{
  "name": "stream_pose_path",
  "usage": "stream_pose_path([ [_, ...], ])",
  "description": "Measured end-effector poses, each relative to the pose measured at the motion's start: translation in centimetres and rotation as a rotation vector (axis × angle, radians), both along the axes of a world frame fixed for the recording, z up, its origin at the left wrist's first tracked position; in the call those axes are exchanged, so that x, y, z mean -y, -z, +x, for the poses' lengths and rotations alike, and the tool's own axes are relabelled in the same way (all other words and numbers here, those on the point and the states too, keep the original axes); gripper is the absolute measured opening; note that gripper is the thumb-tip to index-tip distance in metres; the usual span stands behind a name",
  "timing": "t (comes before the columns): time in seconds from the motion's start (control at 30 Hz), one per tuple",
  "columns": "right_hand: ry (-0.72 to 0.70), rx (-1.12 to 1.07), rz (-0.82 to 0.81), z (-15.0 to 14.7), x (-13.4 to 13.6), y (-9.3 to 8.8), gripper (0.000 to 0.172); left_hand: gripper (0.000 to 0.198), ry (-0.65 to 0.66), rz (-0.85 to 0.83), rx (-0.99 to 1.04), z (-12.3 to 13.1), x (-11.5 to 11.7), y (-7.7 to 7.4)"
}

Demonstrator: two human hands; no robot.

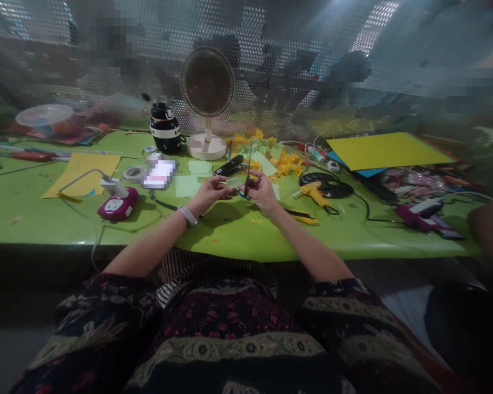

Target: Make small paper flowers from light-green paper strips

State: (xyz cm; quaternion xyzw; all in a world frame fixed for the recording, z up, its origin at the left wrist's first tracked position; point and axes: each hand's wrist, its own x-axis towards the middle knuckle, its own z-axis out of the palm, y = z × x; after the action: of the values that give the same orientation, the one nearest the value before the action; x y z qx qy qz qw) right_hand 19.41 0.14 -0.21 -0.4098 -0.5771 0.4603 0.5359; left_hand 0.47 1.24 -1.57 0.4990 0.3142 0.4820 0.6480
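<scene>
Over the middle of the green table, my left hand (214,191) pinches a small piece of pale green paper (233,181). My right hand (263,191), close beside it, is closed around scissors (247,178) whose dark blades point away from me. The paper is next to the blades; I cannot tell whether they touch it. Just beyond the left hand lie pale green paper squares (187,186) and a black stapler (229,165). Behind the right hand is a heap of orange and pale green paper pieces (267,153).
A yellow glue gun (314,192) and a yellow cutter (302,216) lie to the right. A fan (207,146) and a black bottle (165,134) stand at the back. At left are a phone (159,174) and a purple extension socket (118,205) with its cable.
</scene>
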Motion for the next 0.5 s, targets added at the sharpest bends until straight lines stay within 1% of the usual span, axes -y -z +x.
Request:
stream_pose_path([
  [0.17, 0.01, -0.015, 0.024, -0.12, 0.14, -0.04, 0.07, 0.05, -0.035, -0.064, 0.018, 0.04, 0.27, -0.23],
  [0.33, 0.003, -0.018, 0.034, -0.05, 0.09, 0.25, 0.071, 0.049, -0.063, -0.061, 0.013, 0.03, 0.41, -0.37],
  [0.5, -0.019, 0.009, 0.022, 0.04, -0.06, 0.61, 0.067, 0.045, -0.068, -0.1, 0.026, 0.09, 0.35, -0.4],
])
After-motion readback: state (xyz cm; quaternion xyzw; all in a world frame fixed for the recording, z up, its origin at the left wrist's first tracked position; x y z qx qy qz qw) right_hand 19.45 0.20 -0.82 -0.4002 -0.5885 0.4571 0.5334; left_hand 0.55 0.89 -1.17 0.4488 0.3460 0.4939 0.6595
